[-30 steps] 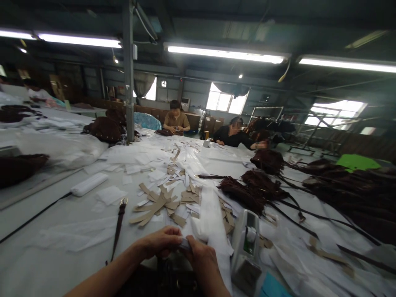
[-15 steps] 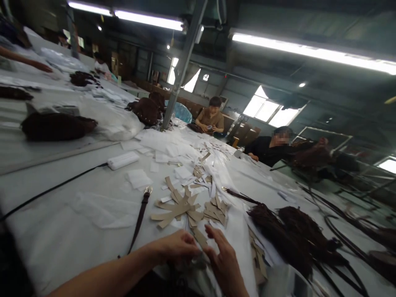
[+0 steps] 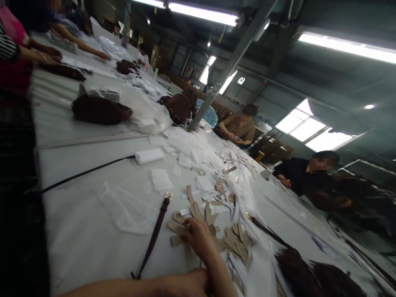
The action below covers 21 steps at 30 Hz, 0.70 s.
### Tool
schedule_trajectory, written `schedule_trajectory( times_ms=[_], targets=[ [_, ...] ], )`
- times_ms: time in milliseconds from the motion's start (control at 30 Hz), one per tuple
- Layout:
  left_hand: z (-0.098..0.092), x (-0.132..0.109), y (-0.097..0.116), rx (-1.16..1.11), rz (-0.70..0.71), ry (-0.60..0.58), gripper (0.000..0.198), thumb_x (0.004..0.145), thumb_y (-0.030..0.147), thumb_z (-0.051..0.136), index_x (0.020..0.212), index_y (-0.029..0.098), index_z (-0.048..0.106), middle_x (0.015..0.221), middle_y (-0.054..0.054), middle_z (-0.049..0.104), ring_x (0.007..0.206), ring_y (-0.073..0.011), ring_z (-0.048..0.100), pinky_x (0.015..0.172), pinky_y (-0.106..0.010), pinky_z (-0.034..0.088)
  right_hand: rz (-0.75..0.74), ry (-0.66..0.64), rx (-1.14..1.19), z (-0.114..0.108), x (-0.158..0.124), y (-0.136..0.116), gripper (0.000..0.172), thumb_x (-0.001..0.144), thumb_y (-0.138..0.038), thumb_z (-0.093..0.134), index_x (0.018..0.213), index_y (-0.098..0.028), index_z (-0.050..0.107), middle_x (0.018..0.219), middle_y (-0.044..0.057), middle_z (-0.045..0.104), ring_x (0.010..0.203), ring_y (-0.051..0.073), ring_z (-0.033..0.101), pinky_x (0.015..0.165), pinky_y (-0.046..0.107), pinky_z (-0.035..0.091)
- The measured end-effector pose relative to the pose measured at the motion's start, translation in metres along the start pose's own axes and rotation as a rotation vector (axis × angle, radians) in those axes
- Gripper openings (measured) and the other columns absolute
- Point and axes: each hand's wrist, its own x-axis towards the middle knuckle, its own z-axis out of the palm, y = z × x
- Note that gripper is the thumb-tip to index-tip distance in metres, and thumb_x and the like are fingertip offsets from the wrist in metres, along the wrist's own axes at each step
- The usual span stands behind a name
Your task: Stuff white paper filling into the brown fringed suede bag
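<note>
Right hand (image 3: 198,239) at lower centre, fingers (image 3: 186,236) curled onto flat tan card strips (image 3: 177,227) on white bench (image 3: 80,235); strips' long axes mostly run up-right. Left hand (image 3: 188,284) at bottom edge, farther back, its fingers hidden: cannot tell.

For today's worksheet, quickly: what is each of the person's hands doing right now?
Left hand: at the bottom edge, fingers hidden; cannot be told.
Right hand: reaching onto the tan card strips, fingers on one; grip cannot be told.

Tan card strips (image 3: 210,214); dark brown strap (image 3: 154,235), brass ring; white table cover (image 3: 83,231); brown bags (image 3: 99,110)
</note>
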Motion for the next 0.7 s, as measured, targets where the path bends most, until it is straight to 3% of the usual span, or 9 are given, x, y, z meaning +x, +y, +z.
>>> schedule_trajectory(
  times_ms=[100,200,300,367,467,533,600,700],
  targets=[
    [0.001,0.000,0.002,0.001,0.010,-0.072,0.029,0.071,0.024,0.070,0.100,0.020,0.071,0.090,-0.004,0.069,0.093,-0.0323,0.062,0.072,-0.035,0.046,0.043,0.033,0.064,0.004,-0.005,0.002,0.016,0.067,-0.009,0.069,0.080,-0.018,0.067,0.072,0.000,0.062,0.072,0.019,0.060,0.068,0.029,0.043],
    [0.004,0.003,0.007,0.022,-0.007,-0.119,0.033,0.068,0.019,0.070,0.100,0.020,0.068,0.090,0.001,0.066,0.094,-0.0252,0.060,0.078,-0.030,0.046,0.062,0.122,0.145,0.004,-0.007,0.003,0.012,0.065,-0.007,0.065,0.067,-0.019,0.064,0.073,0.001,0.063,0.074,0.019,0.060,0.069,0.029,0.043],
    [0.005,0.005,0.013,0.067,-0.120,-0.106,0.022,0.061,0.016,0.072,0.082,0.017,0.068,0.077,0.003,0.065,0.073,-0.0167,0.058,0.065,-0.026,0.046,0.116,0.297,0.245,-0.009,-0.012,0.005,0.006,0.074,-0.018,0.059,0.069,-0.020,0.062,0.071,0.000,0.064,0.071,0.018,0.061,0.070,0.029,0.043],
    [0.002,0.006,0.018,0.087,-0.235,-0.085,0.014,0.060,0.022,0.073,0.070,0.015,0.066,0.062,0.003,0.060,0.054,-0.0127,0.052,0.049,-0.024,0.040,0.196,0.454,0.297,-0.027,-0.024,0.005,0.014,0.083,-0.032,0.053,0.085,-0.020,0.061,0.072,0.001,0.065,0.067,0.017,0.060,0.068,0.029,0.045],
    [-0.004,0.007,0.027,0.069,-0.378,-0.020,0.020,0.063,0.034,0.071,0.062,0.016,0.062,0.050,0.004,0.053,0.035,-0.0079,0.037,0.034,-0.022,0.026,0.348,0.695,0.476,-0.056,-0.063,-0.004,0.041,0.085,-0.048,0.054,0.112,-0.018,0.055,0.075,0.000,0.064,0.060,0.015,0.058,0.057,0.025,0.047],
    [-0.007,0.008,0.032,0.022,-0.439,-0.007,0.025,0.061,0.039,0.071,0.062,0.018,0.059,0.049,0.005,0.054,0.030,-0.0061,0.031,0.030,-0.021,0.019,0.500,0.851,0.737,-0.067,-0.099,-0.016,0.051,0.074,-0.055,0.068,0.107,-0.017,0.059,0.064,-0.003,0.061,0.051,0.011,0.052,0.047,0.020,0.042],
    [-0.009,0.007,0.036,-0.026,-0.486,-0.018,0.029,0.058,0.043,0.071,0.061,0.019,0.056,0.049,0.005,0.054,0.028,-0.0053,0.027,0.029,-0.021,0.014,0.678,0.948,0.871,-0.063,-0.138,-0.028,0.055,0.060,-0.059,0.078,0.092,-0.017,0.063,0.052,-0.006,0.056,0.043,0.008,0.045,0.039,0.017,0.036],
    [-0.009,0.005,0.040,-0.065,-0.511,-0.033,0.032,0.056,0.045,0.072,0.062,0.019,0.054,0.051,0.004,0.054,0.029,-0.0044,0.026,0.029,-0.020,0.011,0.886,0.896,0.837,-0.032,-0.184,-0.041,0.057,0.053,-0.066,0.078,0.081,-0.018,0.065,0.040,-0.007,0.051,0.033,0.008,0.042,0.033,0.017,0.031]
  ],
)
